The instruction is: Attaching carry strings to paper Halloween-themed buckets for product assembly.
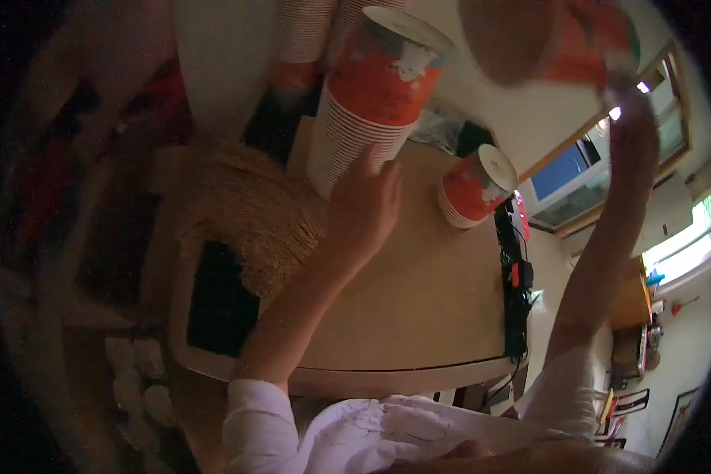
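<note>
A tall stack of nested paper buckets [383, 87], orange with a white figure and a lid-like pale top, stands beyond my left hand [371, 197]. That hand lies against the stack's lower rims, one finger pointing up and the others loosely bent, not closed round it. Up at the right, my raised right hand [626, 99] grips an orange paper bucket [581, 47], its brown round opening turned to the left. Motion blurs both hand and bucket. A shorter stack of the same buckets [478, 189] sits on the table [419, 300] to the right of the tall one.
A brown shaggy cloth [253, 205] covers the table's left part, beside a dark green patch [223, 300]. More white cup stacks [302, 31] rise at the back. A black power strip with cables [517, 292] runs along the right edge. Clear plastic wrap [434, 130] lies behind.
</note>
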### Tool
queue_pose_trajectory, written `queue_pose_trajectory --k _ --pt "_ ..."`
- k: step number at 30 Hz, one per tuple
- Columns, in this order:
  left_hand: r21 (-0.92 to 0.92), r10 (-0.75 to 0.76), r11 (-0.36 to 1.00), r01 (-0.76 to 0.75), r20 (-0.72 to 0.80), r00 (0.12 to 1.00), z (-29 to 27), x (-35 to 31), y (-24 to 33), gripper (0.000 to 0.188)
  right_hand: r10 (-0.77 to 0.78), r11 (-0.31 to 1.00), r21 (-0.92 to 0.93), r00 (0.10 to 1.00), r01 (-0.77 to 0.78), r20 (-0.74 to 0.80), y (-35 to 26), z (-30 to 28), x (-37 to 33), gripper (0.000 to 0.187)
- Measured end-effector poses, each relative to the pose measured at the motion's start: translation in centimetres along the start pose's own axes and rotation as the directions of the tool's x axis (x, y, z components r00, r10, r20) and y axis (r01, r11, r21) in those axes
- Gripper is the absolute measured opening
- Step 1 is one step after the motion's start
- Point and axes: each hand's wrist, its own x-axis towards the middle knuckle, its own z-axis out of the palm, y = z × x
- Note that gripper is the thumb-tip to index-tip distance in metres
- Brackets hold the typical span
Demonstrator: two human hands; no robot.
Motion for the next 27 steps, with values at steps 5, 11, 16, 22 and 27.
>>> queue_pose_trajectory --k 5,11,16,22,27 --pt "-0.525 -0.376 0.752 0.397 0.153 0.914 -4.1 -7.6 -0.8 0.030 0.497 -0.036 0.773 0.660 -0.634 0.564 -1.2 6.7 -25.0 0.050" --pt "-0.429 -0.471 0.251 0.868 0.729 0.496 -5.0 -13.8 4.0 0.037 0.273 -0.581 0.540 0.480 -0.608 0.834 -7.3 9.6 -41.7 0.035" --pt "-0.402 -0.603 0.395 0.826 0.565 0.563 -3.8 -14.6 3.9 0.030 0.202 -0.673 0.450 0.439 -0.588 0.876 -9.9 9.2 -41.8 0.026" --pt "-0.372 -0.423 0.121 0.920 0.820 0.387 -2.5 -14.9 2.6 0.028 0.410 -0.504 0.537 0.360 -0.677 0.838 -10.9 4.7 -41.2 0.018" --pt "-0.546 -0.474 0.352 0.760 0.597 0.648 -3.0 -14.9 6.2 0.031 0.659 -0.084 0.608 0.413 -0.790 0.628 -11.1 2.1 -40.0 0.018"
